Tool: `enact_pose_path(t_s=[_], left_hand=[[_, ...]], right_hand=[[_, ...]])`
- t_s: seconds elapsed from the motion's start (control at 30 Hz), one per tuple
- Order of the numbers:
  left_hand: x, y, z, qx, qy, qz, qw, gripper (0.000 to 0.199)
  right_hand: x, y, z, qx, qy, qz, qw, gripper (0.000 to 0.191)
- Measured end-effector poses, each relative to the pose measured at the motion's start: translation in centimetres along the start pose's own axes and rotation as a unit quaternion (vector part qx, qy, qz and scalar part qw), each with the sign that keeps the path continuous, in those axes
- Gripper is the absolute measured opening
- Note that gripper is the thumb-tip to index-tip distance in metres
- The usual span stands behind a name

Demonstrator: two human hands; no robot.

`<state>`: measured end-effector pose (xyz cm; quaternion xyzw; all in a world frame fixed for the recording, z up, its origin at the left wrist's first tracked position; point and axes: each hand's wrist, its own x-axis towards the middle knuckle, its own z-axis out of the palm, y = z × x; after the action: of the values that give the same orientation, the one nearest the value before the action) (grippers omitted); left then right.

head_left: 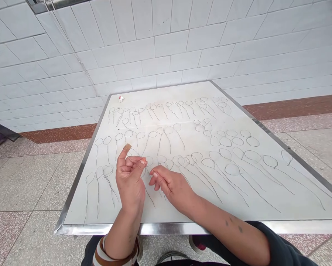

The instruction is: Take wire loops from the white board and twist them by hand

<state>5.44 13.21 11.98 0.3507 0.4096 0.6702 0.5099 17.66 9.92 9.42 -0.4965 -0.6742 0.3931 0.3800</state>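
Note:
Many thin dark wires with looped ends lie in rows on a white table (pixel 182 218); one looped wire (pixel 232 169) rests to the right of my hands. My left hand (pixel 131 181) is raised over the front middle, palm up, its thumb and fingertips pinched on a thin wire that is hard to see. A tan wrap covers the tip of its index finger. Close by on the right, my right hand (pixel 170 183) has its thumb pressed to the index finger, and a fine wire seems to run there from the left hand. The hands do not touch.
A small white and red object (pixel 121 99) sits at the table's far left corner. Metal edging (pixel 85 229) borders the table. Behind stands a white tiled wall (pixel 171 46) with a hanging cord (pixel 81 62). Coiled cable (pixel 173 255) lies on the floor below the front edge.

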Motion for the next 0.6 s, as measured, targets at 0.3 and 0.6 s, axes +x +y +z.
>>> enact_pose_path(t_s=[0.3, 0.6], left_hand=[[1.7, 2.4, -1.5, -0.038, 0.03, 0.044, 0.998, 0.051], [3.6, 4.8, -4.3, -0.07, 0.082, 0.103, 0.989, 0.054]], right_hand=[[-1.2, -1.0, 1.1, 0.017, -0.074, 0.019, 0.997, 0.024], [-1.4, -2.0, -2.6, -0.024, -0.2, -0.038, 0.979, 0.024]])
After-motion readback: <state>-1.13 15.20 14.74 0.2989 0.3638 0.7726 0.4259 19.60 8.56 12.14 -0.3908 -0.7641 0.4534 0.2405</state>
